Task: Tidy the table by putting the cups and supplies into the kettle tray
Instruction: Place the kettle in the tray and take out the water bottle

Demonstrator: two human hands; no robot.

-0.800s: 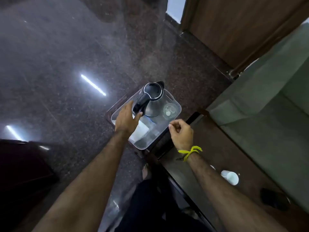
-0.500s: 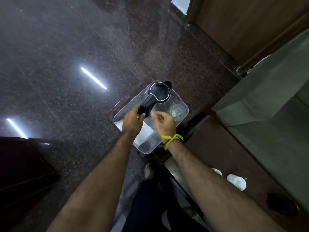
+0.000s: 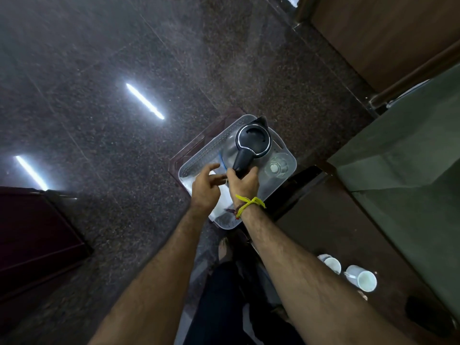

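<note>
Right hand (image 3: pixel 245 183) clenched round kettle handle (image 3: pixel 242 161); left hand (image 3: pixel 206 188) beside it, fingers spread, empty.

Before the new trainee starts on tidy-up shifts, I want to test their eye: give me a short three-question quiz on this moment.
1. True or false: the right hand grips the kettle by its handle.
2. How many white cups stand on the dark table, outside the tray?
3. The glass in the tray sits: A) right of the kettle, B) under the left hand, C) on the floor.

Key: 1 true; 2 two; 3 A.
</note>
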